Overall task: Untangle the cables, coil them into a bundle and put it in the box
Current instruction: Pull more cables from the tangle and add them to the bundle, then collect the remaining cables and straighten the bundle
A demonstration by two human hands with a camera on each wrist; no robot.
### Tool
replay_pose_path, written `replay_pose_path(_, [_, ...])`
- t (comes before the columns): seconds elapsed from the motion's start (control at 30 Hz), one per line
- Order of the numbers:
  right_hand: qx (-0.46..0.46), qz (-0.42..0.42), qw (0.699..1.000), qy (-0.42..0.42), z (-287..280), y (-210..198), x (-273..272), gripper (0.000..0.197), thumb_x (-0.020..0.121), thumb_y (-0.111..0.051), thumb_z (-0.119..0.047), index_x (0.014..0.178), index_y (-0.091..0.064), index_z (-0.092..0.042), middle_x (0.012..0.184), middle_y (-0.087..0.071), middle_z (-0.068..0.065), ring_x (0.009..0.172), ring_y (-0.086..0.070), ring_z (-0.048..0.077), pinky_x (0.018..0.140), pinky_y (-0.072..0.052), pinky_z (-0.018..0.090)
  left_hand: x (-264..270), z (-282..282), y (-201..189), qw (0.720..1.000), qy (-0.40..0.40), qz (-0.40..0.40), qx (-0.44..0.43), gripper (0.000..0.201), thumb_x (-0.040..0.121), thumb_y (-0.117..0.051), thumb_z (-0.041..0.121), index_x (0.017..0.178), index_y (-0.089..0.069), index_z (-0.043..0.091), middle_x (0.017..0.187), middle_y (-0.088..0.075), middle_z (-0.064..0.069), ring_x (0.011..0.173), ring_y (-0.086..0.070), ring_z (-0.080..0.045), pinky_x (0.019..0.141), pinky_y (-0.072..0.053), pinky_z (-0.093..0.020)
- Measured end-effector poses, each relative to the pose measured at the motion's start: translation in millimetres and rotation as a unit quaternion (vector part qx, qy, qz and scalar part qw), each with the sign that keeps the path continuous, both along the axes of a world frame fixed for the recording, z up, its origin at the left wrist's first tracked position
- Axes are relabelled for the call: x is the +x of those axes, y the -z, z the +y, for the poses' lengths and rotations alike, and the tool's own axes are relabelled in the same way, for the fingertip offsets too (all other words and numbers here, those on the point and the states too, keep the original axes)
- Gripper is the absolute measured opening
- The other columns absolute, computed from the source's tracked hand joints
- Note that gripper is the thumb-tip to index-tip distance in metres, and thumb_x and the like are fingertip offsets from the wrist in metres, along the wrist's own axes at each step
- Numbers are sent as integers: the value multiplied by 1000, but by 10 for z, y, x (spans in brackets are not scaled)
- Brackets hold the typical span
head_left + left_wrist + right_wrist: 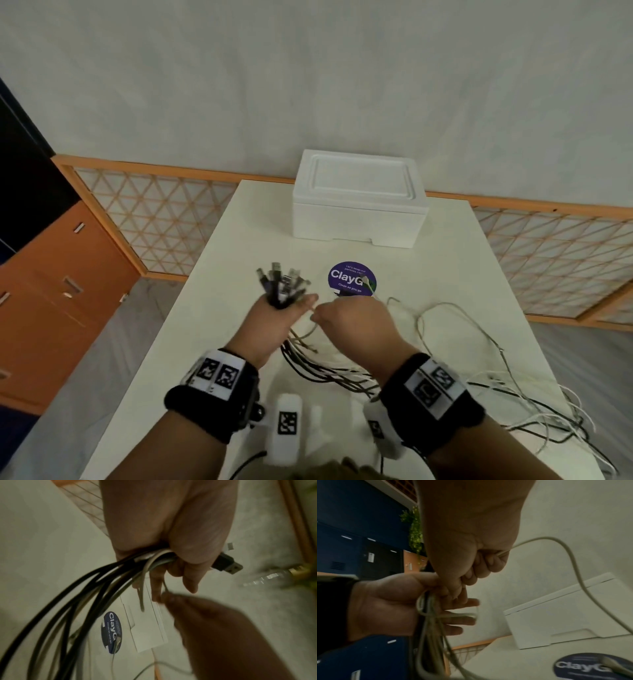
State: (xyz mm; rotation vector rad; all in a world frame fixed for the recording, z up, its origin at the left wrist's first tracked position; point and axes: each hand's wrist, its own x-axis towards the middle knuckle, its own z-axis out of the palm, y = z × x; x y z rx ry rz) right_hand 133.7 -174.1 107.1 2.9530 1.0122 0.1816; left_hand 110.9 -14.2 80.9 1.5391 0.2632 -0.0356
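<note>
My left hand (pixel 281 313) grips a bundle of black and pale cables (pixel 102 581) just above the white table (pixel 222 342). Their USB plugs (pixel 281 281) stick up out of the fist. My right hand (pixel 329 317) is close beside it, fingers curled round one pale cable (pixel 565 555) that loops away to the right. In the right wrist view my left hand (pixel 393 605) holds the strands against its palm, its fingers partly stretched out. The loose cable lengths (pixel 445 359) trail in a tangle across the table's right side. The white foam box (pixel 356 202) stands at the back, lid on.
A round purple sticker (pixel 352 278) lies on the table in front of the box, with a cable plug resting on it. White marker blocks (pixel 287 428) lie at the near edge. Orange cabinets (pixel 51 274) stand left; a lattice screen (pixel 164 219) runs behind.
</note>
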Motion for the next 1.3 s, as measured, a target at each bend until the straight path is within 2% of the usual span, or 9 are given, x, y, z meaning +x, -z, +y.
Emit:
replay_pose_path(0.23, [38, -1, 996, -75, 171, 62, -218, 22, 85, -53, -47, 96, -64, -31, 52, -57, 0, 43, -55, 22, 37, -24, 22, 83, 134, 163, 940, -207, 80, -258, 30, 88, -63, 12, 62, -48, 14, 43, -40, 1, 36, -42, -13, 53, -38, -30])
replay_pose_path(0.33, [94, 102, 990, -12, -55, 86, -205, 57, 89, -23, -60, 87, -63, -19, 78, -68, 4, 75, -64, 29, 55, -39, 30, 96, 616, 362, 895, -333, 138, -263, 27, 87, -67, 15, 65, -52, 14, 35, -36, 4, 39, -40, -15, 53, -36, -30])
replay_pose_path(0.43, [94, 164, 979, 82, -599, 99, -77, 56, 92, -32, -61, 76, -58, -15, 79, -65, 6, 85, -60, 26, 64, -38, 33, -36, 1108, 604, 883, -393, 162, -200, 26, 85, -69, 19, 63, -57, 14, 32, -44, 5, 49, -42, -16, 53, -37, -31])
replay_pose_path(0.5, [98, 180, 965, 165, -1000, 123, -8, 53, 89, -44, -60, 63, -52, -14, 63, -54, 3, 79, -60, 24, 65, -41, 33, -112, 1347, 682, 857, -416, 151, -262, 10, 84, -69, 12, 77, -62, 12, 38, -48, 4, 44, -48, -12, 51, -40, -27])
replay_pose_path(0.63, [112, 155, 928, 319, -1687, 160, 94, 57, 81, -54, -64, 61, -58, -10, 58, -57, 0, 66, -57, 20, 60, -42, 30, -101, 1518, 660, 809, -373, 116, -439, 59, 80, -64, 12, 134, -43, 1, 76, -47, -1, 69, -54, -13, 62, -43, -17])
replay_pose_path(0.73, [113, 85, 918, 371, -1966, 207, 148, 53, 78, -55, -66, 58, -58, -17, 59, -59, -2, 61, -54, 17, 54, -37, 28, -177, 1389, 582, 881, -395, 113, -236, 9, 97, -49, 22, 94, -51, 14, 73, -45, 2, 63, -45, -11, 52, -44, -22])
replay_pose_path(0.8, [131, 47, 912, 387, -2060, 262, 199, 46, 76, -60, -63, 59, -57, -21, 60, -58, -3, 62, -52, 20, 56, -34, 28, -146, 1330, 578, 901, -365, 117, -202, 24, 94, -57, 26, 73, -50, 17, 60, -48, 3, 57, -46, -11, 50, -43, -24])
replay_pose_path(0.97, [112, 88, 890, 434, -2094, 319, 341, 26, 81, -65, -42, 93, -68, -19, 97, -68, 8, 89, -62, 28, 76, -47, 34, -142, 1083, 226, 959, -219, 114, -142, 15, 95, -56, 29, 96, -58, 14, 90, -69, -13, 81, -66, -25, 68, -52, -36])
replay_pose_path(1.3, [237, 286, 927, -48, 374, -239, -313, 69, 69, -79, -43, 126, -45, -23, 123, -54, -7, 109, -51, 8, 89, -35, 13, -220, 187, -553, 994, -42, -51, -87, 52, 94, -53, 27, 45, -54, 8, 41, -50, -8, 43, -51, -19, 57, -45, -29])
